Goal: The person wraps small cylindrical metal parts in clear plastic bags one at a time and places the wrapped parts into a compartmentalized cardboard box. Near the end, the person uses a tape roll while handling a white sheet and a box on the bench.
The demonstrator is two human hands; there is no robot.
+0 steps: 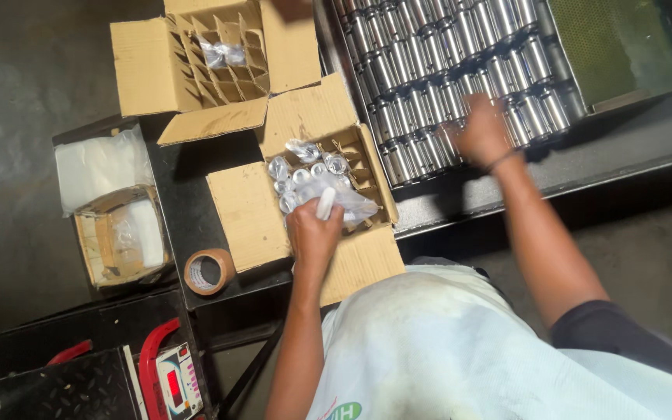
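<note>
Seen from above: both bare arms reach forward from the torso. The left hand (314,233) is raised straight ahead, wrist level, fingers curled closed in a grip with the knuckles turned up. The right arm stretches farther out and to the right, elbow nearly straight, its sleeve dark at the shoulder. The right hand (482,134) (blurred by motion) is palm-down with fingers spread forward; a thin dark band circles its wrist. Whether it grips anything cannot be made out.
</note>
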